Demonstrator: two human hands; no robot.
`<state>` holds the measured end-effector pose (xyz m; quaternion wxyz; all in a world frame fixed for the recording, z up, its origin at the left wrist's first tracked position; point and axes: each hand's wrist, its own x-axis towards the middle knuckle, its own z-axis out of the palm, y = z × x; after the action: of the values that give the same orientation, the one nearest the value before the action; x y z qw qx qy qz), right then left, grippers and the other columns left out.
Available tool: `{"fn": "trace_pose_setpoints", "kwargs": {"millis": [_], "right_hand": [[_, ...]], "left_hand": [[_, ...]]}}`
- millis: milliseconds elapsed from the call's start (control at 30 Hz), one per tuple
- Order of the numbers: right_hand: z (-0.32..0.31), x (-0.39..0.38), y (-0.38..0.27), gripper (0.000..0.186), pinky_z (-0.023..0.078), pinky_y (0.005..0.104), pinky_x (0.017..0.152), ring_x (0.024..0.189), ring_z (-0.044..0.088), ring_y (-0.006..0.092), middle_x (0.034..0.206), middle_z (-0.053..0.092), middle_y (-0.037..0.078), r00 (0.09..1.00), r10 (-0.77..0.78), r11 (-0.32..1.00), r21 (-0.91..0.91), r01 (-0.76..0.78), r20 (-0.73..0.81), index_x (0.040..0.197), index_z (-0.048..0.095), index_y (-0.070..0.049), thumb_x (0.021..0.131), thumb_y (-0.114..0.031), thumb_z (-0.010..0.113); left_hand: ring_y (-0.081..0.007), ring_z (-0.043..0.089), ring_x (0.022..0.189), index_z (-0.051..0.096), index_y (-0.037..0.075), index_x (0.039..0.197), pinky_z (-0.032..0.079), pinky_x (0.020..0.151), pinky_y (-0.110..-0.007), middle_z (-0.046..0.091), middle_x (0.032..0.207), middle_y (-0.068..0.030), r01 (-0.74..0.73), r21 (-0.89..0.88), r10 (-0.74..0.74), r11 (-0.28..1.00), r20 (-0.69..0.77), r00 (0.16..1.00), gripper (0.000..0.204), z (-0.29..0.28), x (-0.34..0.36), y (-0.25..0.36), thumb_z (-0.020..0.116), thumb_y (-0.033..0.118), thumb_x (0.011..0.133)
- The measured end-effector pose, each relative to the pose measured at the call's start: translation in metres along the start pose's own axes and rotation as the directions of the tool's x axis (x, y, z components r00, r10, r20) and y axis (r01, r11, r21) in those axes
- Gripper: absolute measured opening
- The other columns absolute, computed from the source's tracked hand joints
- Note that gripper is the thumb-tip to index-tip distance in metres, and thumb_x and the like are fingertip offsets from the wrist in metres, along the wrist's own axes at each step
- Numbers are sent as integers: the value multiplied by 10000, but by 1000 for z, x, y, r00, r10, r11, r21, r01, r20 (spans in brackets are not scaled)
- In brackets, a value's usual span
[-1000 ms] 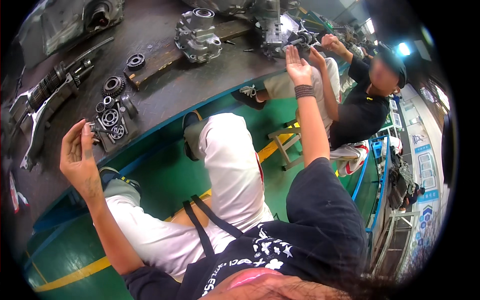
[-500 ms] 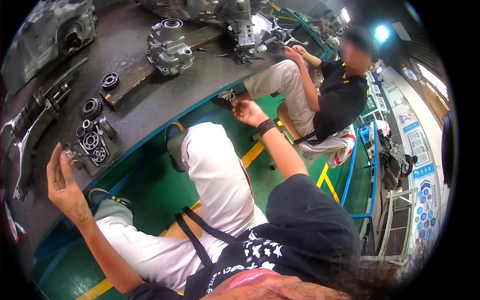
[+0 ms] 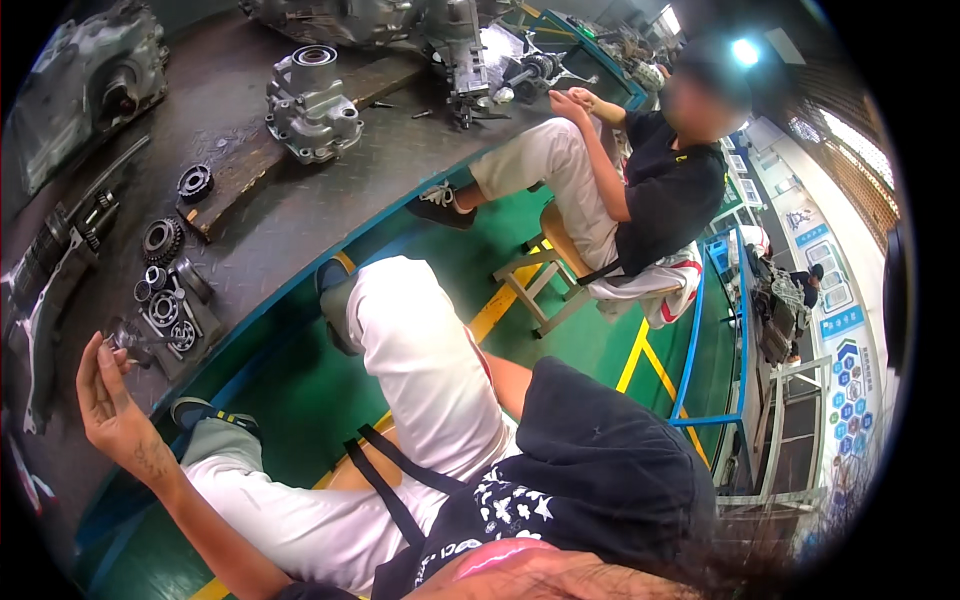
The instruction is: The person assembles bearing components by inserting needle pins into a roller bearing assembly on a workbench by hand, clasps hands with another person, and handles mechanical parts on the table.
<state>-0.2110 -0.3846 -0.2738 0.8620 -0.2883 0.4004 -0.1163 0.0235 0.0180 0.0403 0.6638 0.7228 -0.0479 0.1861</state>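
Note:
My left hand (image 3: 115, 400) is raised at the table's near left edge, its fingers drawn together on a small metal part (image 3: 126, 338). The part's kind does not show clearly, as the fingers partly cover it. Just beyond it lie a bearing (image 3: 163, 308) and several small rings and rollers. Farther along are a toothed gear (image 3: 161, 240) and a dark metal ring (image 3: 196, 182). My right forearm (image 3: 507, 384) shows only in part by my raised knee; the right hand is hidden behind my leg.
A geared shaft assembly (image 3: 60, 250) lies at the left of the metal table (image 3: 290, 215). A cast housing (image 3: 314, 115) stands by a wooden board (image 3: 245, 185). Larger castings line the back. A co-worker (image 3: 665, 170) sits at the right, hands together, on a wooden stool (image 3: 565, 240).
My right hand has dropped from above my knee to behind my leg. The left hand has shifted slightly left and down, still with the small metal part. The whole view has shifted a little.

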Motion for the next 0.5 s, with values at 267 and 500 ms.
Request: {"fn": "trace_pose_setpoints", "kwargs": {"millis": [267, 500], "right_hand": [[11, -22, 19, 197, 513, 414, 860, 861, 611, 271, 912, 642, 124, 1000, -19, 1000, 3, 19, 12, 905, 589, -41, 954, -147, 430], [13, -30, 24, 196, 512, 416, 865, 869, 611, 273, 919, 642, 126, 1000, -22, 1000, -2, 22, 10, 909, 590, -41, 954, -148, 431]], "left_hand": [[-114, 630, 940, 647, -26, 1178, 503, 870, -256, 674, 1147, -66, -3, -4, 3, 1000, -21, 1000, 231, 1, 0, -3, 597, 107, 996], [-109, 626, 911, 652, -20, 1173, 499, 855, -248, 678, 1099, -66, -13, -13, 13, 1000, -17, 1000, 228, 0, 2, -7, 606, 113, 993]]}}
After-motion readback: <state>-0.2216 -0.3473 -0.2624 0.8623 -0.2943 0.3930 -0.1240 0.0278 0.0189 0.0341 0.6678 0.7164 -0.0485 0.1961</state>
